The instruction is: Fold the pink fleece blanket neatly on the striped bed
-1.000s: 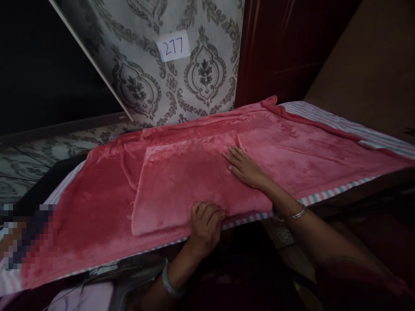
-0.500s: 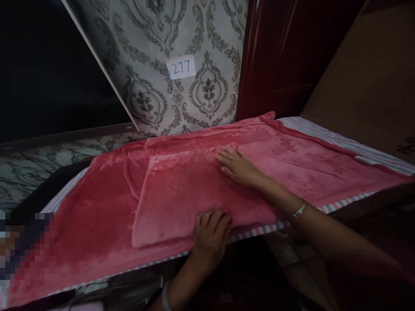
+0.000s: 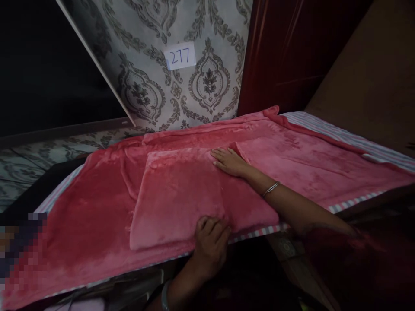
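A folded pink-red plush blanket (image 3: 175,198) lies flat near the front edge of the surface. My right hand (image 3: 228,162) rests palm down on its far right part, fingers stretched out. By that hand, a small raised corner of the plush shows, and a crease runs toward the near edge. My left hand (image 3: 212,242) is at the near edge of the folded blanket, its fingers curled over the edge and closed on the plush. The thumb side is partly hidden. Beneath lies a larger spread plush cover (image 3: 87,220) of the same colour.
A striped sheet (image 3: 324,127) shows under the cover at the right and along the front edge. Behind stand a patterned wall (image 3: 142,93) with a paper marked 277 (image 3: 180,56), a dark screen (image 3: 58,77) at left and a dark red panel (image 3: 279,52).
My right hand has slid slightly left over the folded blanket, and a crease and raised corner now show beside it. My left hand stays at the near edge. The view has shifted a little.
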### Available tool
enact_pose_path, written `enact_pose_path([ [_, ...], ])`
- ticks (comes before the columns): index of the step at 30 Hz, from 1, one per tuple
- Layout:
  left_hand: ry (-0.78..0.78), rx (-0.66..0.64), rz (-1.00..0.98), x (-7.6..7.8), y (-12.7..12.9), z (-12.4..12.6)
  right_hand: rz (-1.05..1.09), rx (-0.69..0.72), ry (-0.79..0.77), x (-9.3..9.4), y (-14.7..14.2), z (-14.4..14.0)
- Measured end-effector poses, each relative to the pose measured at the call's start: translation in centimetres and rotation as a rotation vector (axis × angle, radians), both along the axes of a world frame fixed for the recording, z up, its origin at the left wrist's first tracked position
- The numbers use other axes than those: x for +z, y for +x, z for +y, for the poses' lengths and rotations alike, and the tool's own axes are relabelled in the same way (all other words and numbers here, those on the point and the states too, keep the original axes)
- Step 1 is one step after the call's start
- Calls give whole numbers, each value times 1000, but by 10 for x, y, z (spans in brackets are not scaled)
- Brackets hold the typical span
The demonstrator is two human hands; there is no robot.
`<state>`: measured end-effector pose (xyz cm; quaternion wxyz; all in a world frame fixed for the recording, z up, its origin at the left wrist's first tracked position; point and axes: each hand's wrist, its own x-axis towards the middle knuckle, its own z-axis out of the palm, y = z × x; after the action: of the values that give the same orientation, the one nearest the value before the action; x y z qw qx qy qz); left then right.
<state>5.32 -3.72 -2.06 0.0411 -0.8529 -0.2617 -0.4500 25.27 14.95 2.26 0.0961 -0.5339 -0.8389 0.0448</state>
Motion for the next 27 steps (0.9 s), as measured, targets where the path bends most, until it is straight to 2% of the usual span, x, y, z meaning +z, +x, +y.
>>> enact_pose_path([
  [5,-14,10,13,-5,0,0,12,1,26,-3,-1,2],
  [8,-10,61,22,0,2,-3,46,5,36,-3,0,3],
  [12,-32,47,49,24,-3,-8,190,33,60,10,2,-5],
  [15,-36,55,78,47,-8,-3,426,28,139,24,1,-30],
  [17,-50,99,136,55,-10,5,562,-4,125,29,-1,-53],
  [19,-95,142,236,55,-7,13,623,-23,41,28,-3,-74],
  [21,-150,180,342,47,-3,17,629,-26,-31,21,-4,-89],
  [24,-190,226,415,32,2,14,620,-39,-49,10,-3,-97],
  [27,-218,188,433,33,-2,7,612,-21,-49,7,-2,-99],
])
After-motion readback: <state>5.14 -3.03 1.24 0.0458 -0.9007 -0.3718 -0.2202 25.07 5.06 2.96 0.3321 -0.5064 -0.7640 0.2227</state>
